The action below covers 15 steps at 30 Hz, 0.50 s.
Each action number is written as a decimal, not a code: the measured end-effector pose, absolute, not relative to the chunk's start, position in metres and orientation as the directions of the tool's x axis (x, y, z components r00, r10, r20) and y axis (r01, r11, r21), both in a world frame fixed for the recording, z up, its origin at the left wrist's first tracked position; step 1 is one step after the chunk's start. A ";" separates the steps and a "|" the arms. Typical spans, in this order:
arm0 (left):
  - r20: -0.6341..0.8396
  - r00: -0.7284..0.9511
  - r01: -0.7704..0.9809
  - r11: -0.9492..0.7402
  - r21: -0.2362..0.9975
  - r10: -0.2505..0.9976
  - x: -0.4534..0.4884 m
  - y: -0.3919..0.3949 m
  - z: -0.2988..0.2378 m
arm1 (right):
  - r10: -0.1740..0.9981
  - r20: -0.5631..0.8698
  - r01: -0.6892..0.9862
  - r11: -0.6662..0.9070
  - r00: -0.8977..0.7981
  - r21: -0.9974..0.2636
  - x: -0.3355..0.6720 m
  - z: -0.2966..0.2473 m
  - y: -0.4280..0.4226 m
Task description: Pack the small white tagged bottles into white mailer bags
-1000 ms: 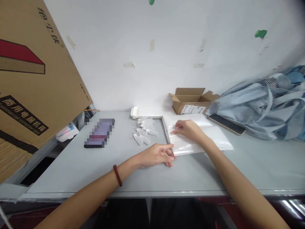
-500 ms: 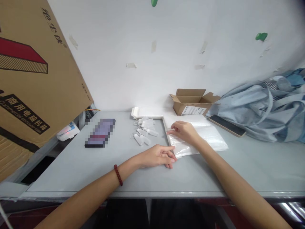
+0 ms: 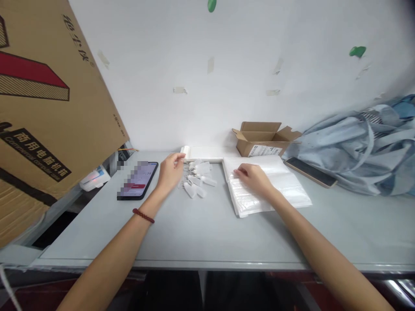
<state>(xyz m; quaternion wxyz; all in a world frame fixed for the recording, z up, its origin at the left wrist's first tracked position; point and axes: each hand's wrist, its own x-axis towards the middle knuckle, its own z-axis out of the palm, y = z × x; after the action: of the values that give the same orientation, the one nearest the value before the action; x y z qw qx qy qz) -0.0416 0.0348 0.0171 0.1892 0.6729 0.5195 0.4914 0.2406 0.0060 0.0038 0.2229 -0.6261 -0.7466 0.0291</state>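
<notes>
My left hand is at the left end of a long white flat stack by the wall. Its fingers are curled together at the stack's corner, and what they grip is too small to make out. Just right of that hand lie several small translucent plastic bottles with thin loops. My right hand rests over a pile of clear plastic bags, its thumb and fingers pinched on the top bag near the left edge.
A phone with a lit screen lies left of my left hand. An open cardboard box stands behind the bags. To its right are a dark phone and a heap of light blue cloth. A large carton leans at the left.
My left hand has gone from the bags' left edge up and left to the white stack's end. My right hand has stayed over the bags, its fingers now closer together.
</notes>
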 end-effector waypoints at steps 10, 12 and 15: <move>0.445 0.195 0.712 -0.438 0.548 0.874 -0.067 0.091 -0.028 | 0.802 0.593 0.927 0.270 -0.067 -0.260 0.242 0.012 0.001; 0.427 0.204 0.723 -0.430 0.542 0.881 -0.065 0.093 -0.032 | 0.780 0.622 0.920 0.292 -0.070 -0.262 0.240 0.013 -0.001; 0.422 0.216 0.720 -0.435 0.540 0.881 -0.064 0.095 -0.035 | 0.776 0.626 0.915 0.308 -0.082 -0.262 0.235 0.012 -0.002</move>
<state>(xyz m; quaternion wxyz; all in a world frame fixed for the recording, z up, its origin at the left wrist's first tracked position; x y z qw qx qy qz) -0.0641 0.0951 -0.0347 0.1145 0.7712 0.5190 0.3504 0.2350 -0.0022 0.0120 0.3504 -0.5798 -0.7288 -0.0992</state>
